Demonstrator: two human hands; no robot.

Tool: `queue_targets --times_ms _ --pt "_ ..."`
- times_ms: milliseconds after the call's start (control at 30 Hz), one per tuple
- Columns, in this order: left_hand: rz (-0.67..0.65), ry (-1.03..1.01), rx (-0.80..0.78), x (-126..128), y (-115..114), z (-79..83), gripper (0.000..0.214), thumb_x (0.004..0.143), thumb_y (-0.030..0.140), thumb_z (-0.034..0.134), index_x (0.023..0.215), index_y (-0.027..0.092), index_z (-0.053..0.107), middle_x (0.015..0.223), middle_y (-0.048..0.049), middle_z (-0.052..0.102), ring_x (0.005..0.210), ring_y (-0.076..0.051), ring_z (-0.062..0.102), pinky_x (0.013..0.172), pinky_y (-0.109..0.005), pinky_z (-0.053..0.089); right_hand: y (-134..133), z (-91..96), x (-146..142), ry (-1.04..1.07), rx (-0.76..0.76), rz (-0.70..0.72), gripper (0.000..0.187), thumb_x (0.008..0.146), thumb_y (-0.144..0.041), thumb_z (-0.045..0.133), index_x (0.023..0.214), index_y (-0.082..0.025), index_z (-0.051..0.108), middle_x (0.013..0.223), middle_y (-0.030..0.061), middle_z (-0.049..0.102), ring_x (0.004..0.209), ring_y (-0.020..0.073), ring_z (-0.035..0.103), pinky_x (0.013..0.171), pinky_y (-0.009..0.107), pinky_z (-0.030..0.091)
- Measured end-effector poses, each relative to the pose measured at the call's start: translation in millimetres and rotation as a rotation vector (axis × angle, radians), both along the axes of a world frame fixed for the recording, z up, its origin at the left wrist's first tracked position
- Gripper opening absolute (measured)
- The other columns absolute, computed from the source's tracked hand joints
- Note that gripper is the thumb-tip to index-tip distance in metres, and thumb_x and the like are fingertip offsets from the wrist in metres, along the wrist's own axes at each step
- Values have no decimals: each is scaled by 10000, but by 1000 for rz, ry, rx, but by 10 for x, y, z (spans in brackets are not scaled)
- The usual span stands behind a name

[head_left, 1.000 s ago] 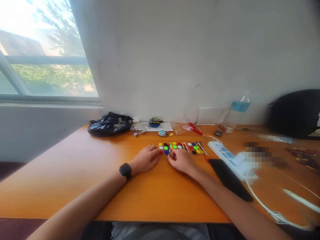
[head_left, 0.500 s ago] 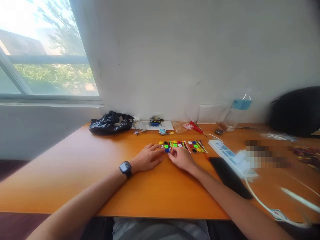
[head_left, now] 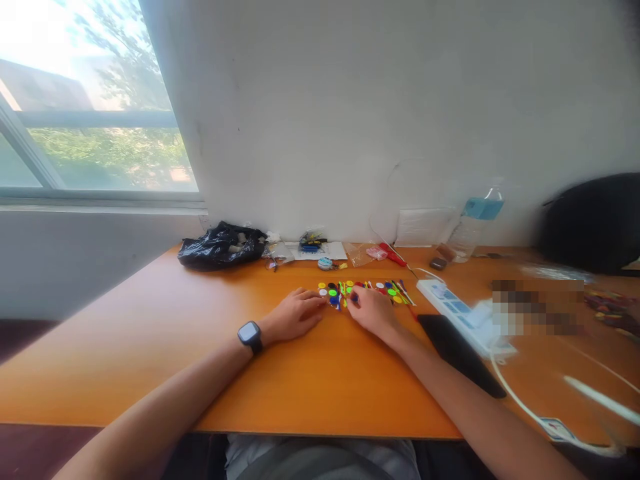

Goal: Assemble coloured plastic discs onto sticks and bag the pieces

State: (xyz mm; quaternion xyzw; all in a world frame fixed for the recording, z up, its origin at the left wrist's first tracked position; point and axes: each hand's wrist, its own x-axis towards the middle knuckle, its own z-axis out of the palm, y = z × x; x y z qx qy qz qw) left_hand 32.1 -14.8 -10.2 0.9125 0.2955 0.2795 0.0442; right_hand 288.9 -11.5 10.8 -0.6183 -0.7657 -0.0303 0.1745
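Note:
Several small coloured discs lie in groups across the middle of the table, among them a green disc [head_left: 333,293], a white disc [head_left: 323,292] and a yellow disc [head_left: 397,300]. Thin coloured strips [head_left: 404,292] lie between the groups. My left hand [head_left: 299,313], with a watch on its wrist, rests palm down at the left end of the row, fingers stretched out. Over the middle of the row is my right hand [head_left: 373,310], fingers bent and pinched together at the discs; what they hold is hidden. It covers part of the row.
A black plastic bag [head_left: 223,247] sits at the back left. Along the wall are a round tin [head_left: 325,264], a red-handled tool [head_left: 393,254] and a clear bottle [head_left: 473,227]. On the right are a white power strip [head_left: 450,307], its cable and a black phone-like slab [head_left: 460,353].
My right hand has moved a little to the right along the row, uncovering blue pieces and strips near the left end. My left fingers have drawn back slightly from the discs.

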Motion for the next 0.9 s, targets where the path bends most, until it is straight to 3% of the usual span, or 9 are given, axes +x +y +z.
queue_targets --times_ms 400,900 --pt "-20 -31 -15 17 -28 45 257 1047 331 521 1215 246 694 1140 -111 706 1003 -233 657 947 -379 508 -80 66 -6 -76 -61 22 181 932 -364 634 838 -216 676 844 55 760 801 218 695 645 287 323" --pt "-9 -41 -45 6 -12 20 236 1029 304 538 1185 247 705 1162 -96 715 1018 -223 657 956 -376 524 -47 27 -14 -103 -84 -19 174 936 -336 619 865 -202 705 912 89 784 853 243 728 664 289 379"
